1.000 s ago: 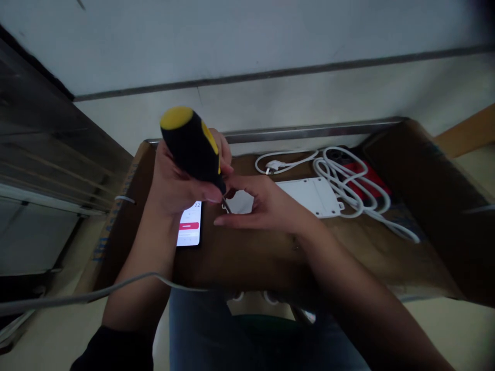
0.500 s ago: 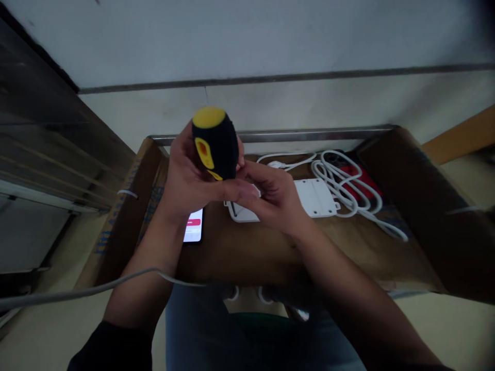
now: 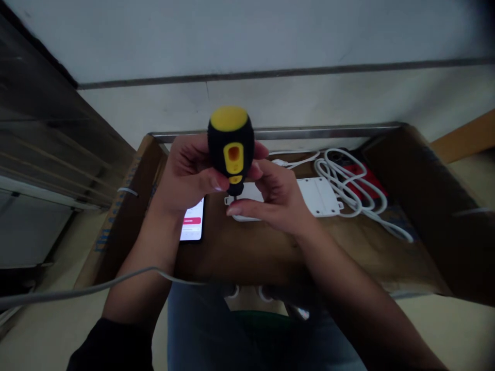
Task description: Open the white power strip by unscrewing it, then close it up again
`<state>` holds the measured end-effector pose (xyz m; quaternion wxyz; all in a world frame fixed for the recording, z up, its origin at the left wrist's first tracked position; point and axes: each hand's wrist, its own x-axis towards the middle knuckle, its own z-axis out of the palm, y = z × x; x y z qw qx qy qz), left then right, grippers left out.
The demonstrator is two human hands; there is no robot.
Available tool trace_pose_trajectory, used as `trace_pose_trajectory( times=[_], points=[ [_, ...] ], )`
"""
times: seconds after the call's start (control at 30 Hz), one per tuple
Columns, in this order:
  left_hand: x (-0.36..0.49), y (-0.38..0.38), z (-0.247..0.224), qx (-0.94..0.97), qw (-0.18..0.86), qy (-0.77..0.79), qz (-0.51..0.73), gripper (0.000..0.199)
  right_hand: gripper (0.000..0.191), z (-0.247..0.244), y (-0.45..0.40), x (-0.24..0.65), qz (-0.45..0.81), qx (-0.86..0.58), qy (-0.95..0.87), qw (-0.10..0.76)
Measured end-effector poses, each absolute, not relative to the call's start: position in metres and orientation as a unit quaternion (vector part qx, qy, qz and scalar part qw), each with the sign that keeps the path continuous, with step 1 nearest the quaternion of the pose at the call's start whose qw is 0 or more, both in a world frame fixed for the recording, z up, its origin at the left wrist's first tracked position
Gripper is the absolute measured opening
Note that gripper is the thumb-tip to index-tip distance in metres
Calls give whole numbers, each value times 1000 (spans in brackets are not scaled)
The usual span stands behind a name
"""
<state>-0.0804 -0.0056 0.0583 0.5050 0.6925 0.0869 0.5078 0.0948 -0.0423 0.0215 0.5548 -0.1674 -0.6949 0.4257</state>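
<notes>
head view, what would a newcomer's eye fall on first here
Most likely the chunky yellow-and-black screwdriver, handle up near the middle, held in the left hand with the right hand close by its shaft. Next, the lit phone, partly hidden by the left hand and wrist. Then the white strip, partly behind the right hand, with the coiled white cable at its right end.

Screwdriver, black-and-yellow, bulbous ribbed handle, yellow cap, thin metal shaft (image 3: 232, 135): near upright, cap toward 12 o'clock, shaft toward 6, tip hidden, at the case's 9 o'clock end.
Case, long, flat, white plastic, dark-holed corners, end lugs (image 3: 319, 196): lying flat, 9 to 3 o'clock, middle covered.
</notes>
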Motion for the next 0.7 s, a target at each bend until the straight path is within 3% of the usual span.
trace_pose_trajectory(
  times=[0.13, 0.23, 0.43, 0.6, 0.7],
  points=[
    [-79, -6, 61, 672, 535, 115, 499, 40, 32, 15, -40, 87, 413, -173, -674, 587],
    [-79, 1, 57, 667, 526, 50, 525, 36, 29, 14, -38, 85, 407, -157, -683, 585],
    [-79, 11, 44, 668, 494, 117, 545, 49, 25, 21, -39, 90, 348, -139, -734, 567],
    [-70, -8, 59, 667, 437, 98, 595, 47, 26, 27, -37, 93, 390, -132, -746, 523],
    [-70, -14, 66, 669, 454, 157, 567, 42, 32, 29, -36, 95, 434, -123, -743, 494]
  ],
)
